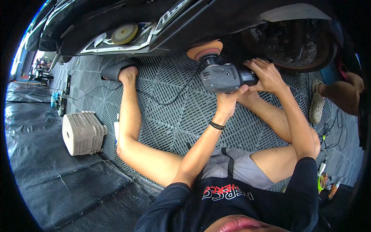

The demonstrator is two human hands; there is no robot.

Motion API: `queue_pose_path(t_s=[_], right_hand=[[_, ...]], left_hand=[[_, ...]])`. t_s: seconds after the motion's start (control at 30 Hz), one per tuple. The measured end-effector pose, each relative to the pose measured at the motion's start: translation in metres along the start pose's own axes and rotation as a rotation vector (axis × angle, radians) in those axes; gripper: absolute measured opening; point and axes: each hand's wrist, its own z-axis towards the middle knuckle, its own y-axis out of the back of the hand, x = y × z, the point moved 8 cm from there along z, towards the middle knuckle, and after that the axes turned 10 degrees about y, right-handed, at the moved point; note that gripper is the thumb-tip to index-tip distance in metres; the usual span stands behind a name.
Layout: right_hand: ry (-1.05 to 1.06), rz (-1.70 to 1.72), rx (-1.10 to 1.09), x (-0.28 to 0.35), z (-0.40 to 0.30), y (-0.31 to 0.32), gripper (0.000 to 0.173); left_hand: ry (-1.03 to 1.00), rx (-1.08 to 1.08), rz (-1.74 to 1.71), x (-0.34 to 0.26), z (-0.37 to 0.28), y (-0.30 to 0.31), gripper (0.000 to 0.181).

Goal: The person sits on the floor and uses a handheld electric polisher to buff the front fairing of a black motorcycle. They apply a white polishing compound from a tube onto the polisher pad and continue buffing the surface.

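A dark electric polisher (218, 78) with an orange foam pad (205, 50) is held between both hands below the dark body panel (185, 26) of a motor scooter. The pad's upper edge meets the panel in the view; firm contact cannot be told. My left hand (230, 100), with black bands at the wrist, supports the underside of the polisher's head. My right hand (268, 76) grips its black body from the other side, fingers over the top. A yellow round polishing pad (124, 33) lies on the scooter's metal footboard plate (145, 43).
A scooter wheel with a brake disc (304, 55) stands at upper right. Another person's foot in a clog (316, 101) is nearby. A power cord (165, 103) crosses the grey grid floor (174, 121). An upturned beige plastic stool (82, 133) stands left; bottles and tape lie lower right.
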Motion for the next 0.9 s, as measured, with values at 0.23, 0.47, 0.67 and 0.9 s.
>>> queue_pose_path(t_s=[0.23,0.47,0.67,0.9], right_hand=[[0.027,-0.026,0.056,0.008,0.019,-0.009,0.079],[0.019,-0.094,0.108,0.014,0.035,-0.028,0.075],[0.017,-0.086,0.146,0.022,0.054,-0.041,0.072],[0.029,-0.112,0.133,0.029,0.052,-0.037,0.072]], left_hand=[[-0.026,0.024,-0.105,-0.002,0.01,0.017,0.06],[0.019,0.004,-0.224,0.006,0.024,0.049,0.058],[-0.002,0.05,-0.237,-0.003,0.031,0.069,0.054],[0.034,0.037,-0.211,-0.012,0.021,0.063,0.063]])
